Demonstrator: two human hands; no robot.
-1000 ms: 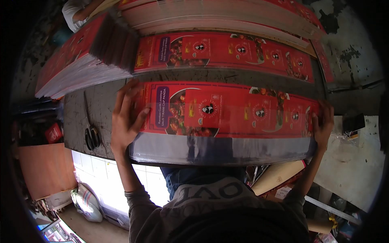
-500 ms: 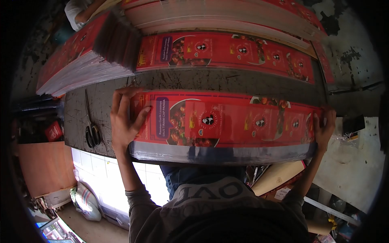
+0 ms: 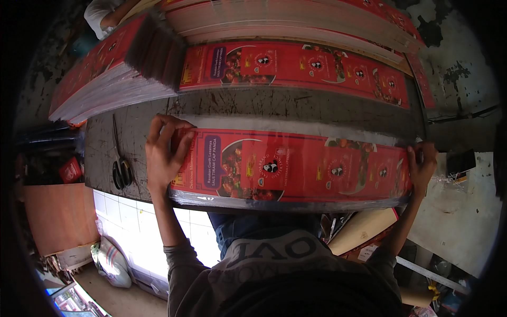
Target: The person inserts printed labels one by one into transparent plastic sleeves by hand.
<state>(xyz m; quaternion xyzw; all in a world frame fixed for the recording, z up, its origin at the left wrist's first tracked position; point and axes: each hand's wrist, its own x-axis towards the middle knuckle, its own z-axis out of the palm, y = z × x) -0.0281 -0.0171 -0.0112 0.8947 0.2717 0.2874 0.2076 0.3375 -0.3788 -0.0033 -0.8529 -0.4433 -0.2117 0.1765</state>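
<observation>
The person's left grip [image 3: 162, 154] and right grip [image 3: 423, 165] touched opposite ends of a red printed sheet [image 3: 303, 165] on the table [image 3: 140, 134]; black-handled scissors [image 3: 122, 173] lay left of it, stacked sheets [image 3: 103, 74] beyond.

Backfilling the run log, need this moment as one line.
left hand: at left end of red sheet | right hand: at its right end | scissors: on table

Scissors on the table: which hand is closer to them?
Left. The left hand is just right of the scissors, at the left end of the red sheet; the right hand is farther away, at its right end.
</observation>
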